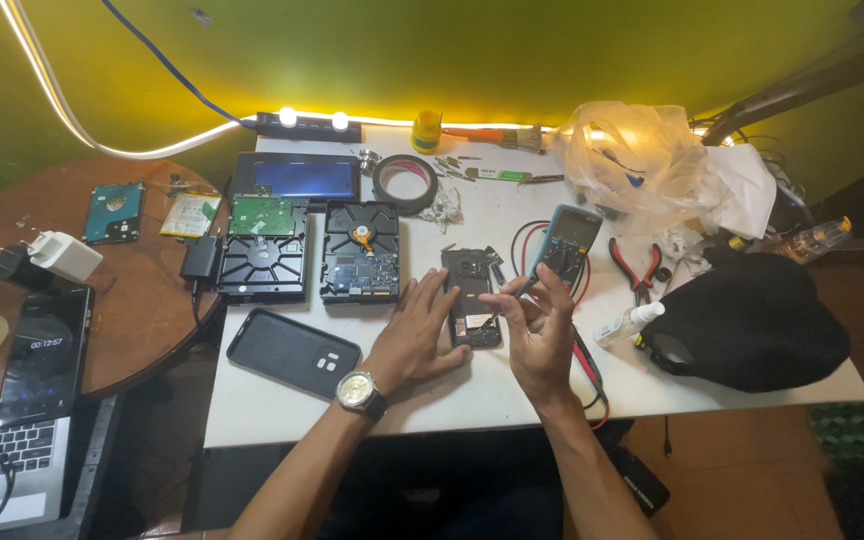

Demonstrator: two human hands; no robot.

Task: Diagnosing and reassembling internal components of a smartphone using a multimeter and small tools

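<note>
An opened black phone [471,290] lies back-up on the white table [282,410], its inner parts showing. My left hand [418,335], with a wristwatch, rests flat on the table, fingers spread, touching the phone's left edge. My right hand [537,325] hovers just right of the phone, fingers half curled, thumb and forefinger pinched near a thin probe or tool tip I cannot make out clearly. A blue-grey multimeter [567,243] lies behind my right hand, its red and black leads [585,352] trailing under the wrist.
Two bare hard drives [360,250] [265,250], a tablet [297,177], a tape roll [405,182] and a black phone case [293,351] lie left. Red pliers [636,268], a small white bottle [629,324], a black cap [752,320] and a plastic bag [632,150] sit right. A round wooden table [132,300] stands left.
</note>
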